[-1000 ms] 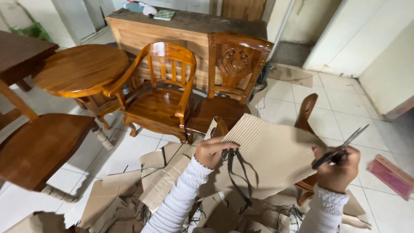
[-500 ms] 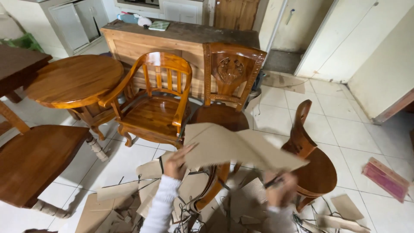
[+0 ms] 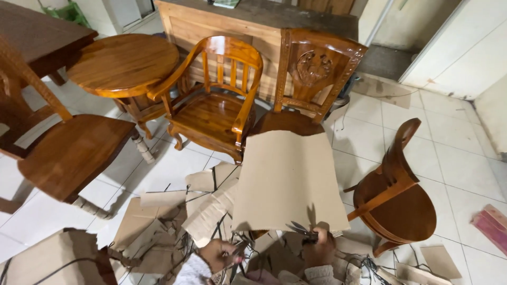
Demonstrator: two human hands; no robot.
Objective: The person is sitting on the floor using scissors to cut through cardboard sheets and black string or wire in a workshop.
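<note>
A large flat sheet of brown cardboard (image 3: 288,179) stands upright in front of me, over the seat of a carved chair. My right hand (image 3: 319,249) is at the sheet's lower edge, closed on a pair of dark scissors (image 3: 298,229) whose blades point left. My left hand (image 3: 221,256) is lower and to the left, blurred, among black straps (image 3: 237,248) and cardboard scraps. Its grip is unclear. White knitted sleeves cover both wrists.
Torn cardboard pieces (image 3: 158,216) litter the white tiled floor. Wooden furniture surrounds me: an armchair (image 3: 216,105), a carved high-back chair (image 3: 317,68), a round-seat chair (image 3: 396,200) on the right, a round table (image 3: 124,63), a stool (image 3: 74,153) on the left, and a counter (image 3: 253,18) behind.
The cardboard sheet has swung from flat and tilted to upright. Both hands have dropped toward the bottom of the view, and the right hand with the scissors has moved left to the sheet's lower edge.
</note>
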